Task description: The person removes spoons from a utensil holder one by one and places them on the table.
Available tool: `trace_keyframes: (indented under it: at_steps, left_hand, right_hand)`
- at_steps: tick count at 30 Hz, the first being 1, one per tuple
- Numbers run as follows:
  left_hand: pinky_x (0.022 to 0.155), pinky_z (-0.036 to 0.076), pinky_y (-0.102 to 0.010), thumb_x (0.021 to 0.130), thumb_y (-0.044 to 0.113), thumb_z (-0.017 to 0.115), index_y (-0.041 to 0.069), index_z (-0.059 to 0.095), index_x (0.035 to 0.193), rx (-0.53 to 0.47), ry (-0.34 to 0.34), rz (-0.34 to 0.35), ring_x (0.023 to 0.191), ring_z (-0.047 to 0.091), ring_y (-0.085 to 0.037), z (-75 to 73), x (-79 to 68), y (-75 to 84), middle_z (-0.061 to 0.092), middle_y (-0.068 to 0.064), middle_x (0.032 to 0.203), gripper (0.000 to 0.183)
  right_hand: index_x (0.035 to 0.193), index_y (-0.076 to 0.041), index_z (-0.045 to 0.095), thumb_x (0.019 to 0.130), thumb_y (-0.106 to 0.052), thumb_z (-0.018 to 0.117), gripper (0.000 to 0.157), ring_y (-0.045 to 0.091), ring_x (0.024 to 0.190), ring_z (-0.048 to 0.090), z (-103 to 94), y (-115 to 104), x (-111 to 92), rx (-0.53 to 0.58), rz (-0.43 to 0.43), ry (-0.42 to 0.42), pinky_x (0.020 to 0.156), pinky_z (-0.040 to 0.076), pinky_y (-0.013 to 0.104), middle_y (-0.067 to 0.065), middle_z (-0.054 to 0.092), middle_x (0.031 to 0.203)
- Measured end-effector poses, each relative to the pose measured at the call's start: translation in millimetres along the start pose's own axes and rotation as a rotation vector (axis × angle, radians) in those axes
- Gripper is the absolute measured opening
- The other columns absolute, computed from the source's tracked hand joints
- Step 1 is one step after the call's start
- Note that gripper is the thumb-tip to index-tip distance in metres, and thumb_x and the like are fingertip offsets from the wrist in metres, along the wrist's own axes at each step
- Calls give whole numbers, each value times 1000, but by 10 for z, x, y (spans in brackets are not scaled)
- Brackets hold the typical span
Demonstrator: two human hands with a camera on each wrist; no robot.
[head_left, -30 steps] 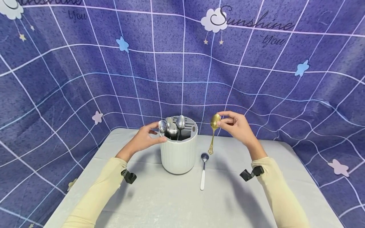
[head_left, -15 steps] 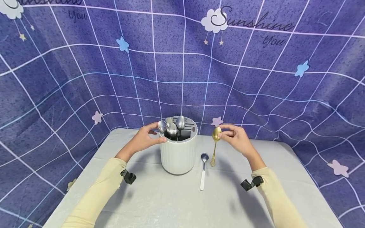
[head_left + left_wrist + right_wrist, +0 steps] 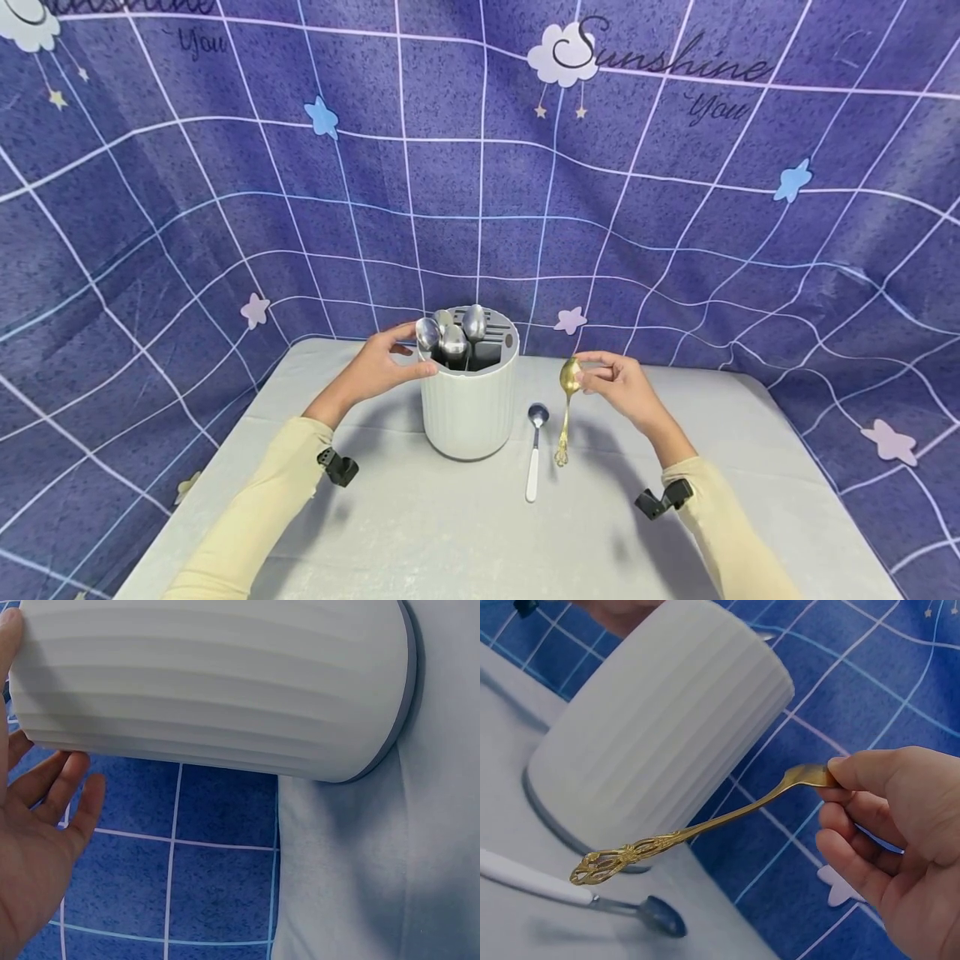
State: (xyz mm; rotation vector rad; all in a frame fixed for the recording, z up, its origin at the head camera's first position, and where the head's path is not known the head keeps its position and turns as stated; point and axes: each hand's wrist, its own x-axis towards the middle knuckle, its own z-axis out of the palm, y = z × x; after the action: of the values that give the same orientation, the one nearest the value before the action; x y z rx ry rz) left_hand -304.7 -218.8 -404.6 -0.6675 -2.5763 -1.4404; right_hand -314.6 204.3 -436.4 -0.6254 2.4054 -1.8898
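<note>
A white ribbed cutlery holder (image 3: 468,417) stands upright on the table, with several silver spoons (image 3: 453,343) bowl-up in its grey divided top. My left hand (image 3: 378,367) holds the holder at its upper left, thumb at the front rim and fingers round the far side. To the right, my right hand (image 3: 626,392) pinches a gold spoon (image 3: 742,814) by its bowl, between thumb and fingertips. The spoon's ornate openwork handle points down toward the table. Just left of it lies a white-handled spoon (image 3: 533,475) with a dark metal bowl.
A pale grey cloth covers the table (image 3: 420,533). Behind and beside it hangs a purple-blue curtain (image 3: 480,183) with grid lines and stars. Slots and a round hole show in the right part of the holder's top.
My right hand has lowered the gold spoon toward the table, bringing its handle end down beside the white-handled spoon. My left hand and the holder have stayed in place.
</note>
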Motion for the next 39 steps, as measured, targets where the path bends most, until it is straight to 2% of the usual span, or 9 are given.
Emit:
trace_keyframes:
  at_steps: [7,11,18,23,27,33,39]
  left_hand:
    - [99,55,-48,86,25,85,7,49,151,3,2,-9,115,63,-37,4,-11,-6,60,-15,142,77]
    - [99,55,-48,86,27,85,8,49,151,7,2,-8,115,63,-36,-1,-12,-9,60,-14,142,77]
    - [101,54,-49,85,25,85,8,51,150,4,4,-13,116,63,-37,-5,-9,-12,60,-14,142,76]
    - [102,52,-52,85,21,85,6,50,150,-12,6,0,117,61,-40,1,-5,-9,60,-16,141,75]
    - [103,52,-52,85,20,85,5,51,150,-13,6,9,117,61,-39,6,-2,-6,61,-16,141,75]
    - [102,53,-48,85,23,85,5,50,150,-2,12,6,117,62,-39,6,-12,-4,59,-16,142,75]
    - [101,54,-49,85,27,85,6,50,151,-3,8,0,117,62,-38,10,-17,7,58,-16,145,77]
  right_hand:
    - [133,12,58,96,-5,69,42,12,80,72,20,168,-73,16,63,-23,81,62,32,25,75,104]
    - [133,12,58,95,-6,70,44,12,79,72,39,250,-101,36,87,-26,83,63,37,20,76,102]
    - [132,13,58,95,-4,68,42,24,85,73,57,410,-127,72,84,-64,86,62,46,11,78,99]
    - [132,13,58,96,-4,68,41,21,84,73,64,481,-144,91,89,-71,87,62,45,9,78,98]
    - [132,14,57,96,-5,68,42,23,85,74,62,514,-158,90,100,-77,87,62,44,13,77,99]
    - [133,14,56,96,-6,69,44,29,88,73,64,553,-164,89,120,-74,87,62,45,26,74,105]
    - [133,13,57,95,-5,70,44,30,87,73,64,612,-145,69,142,-48,85,62,42,24,75,102]
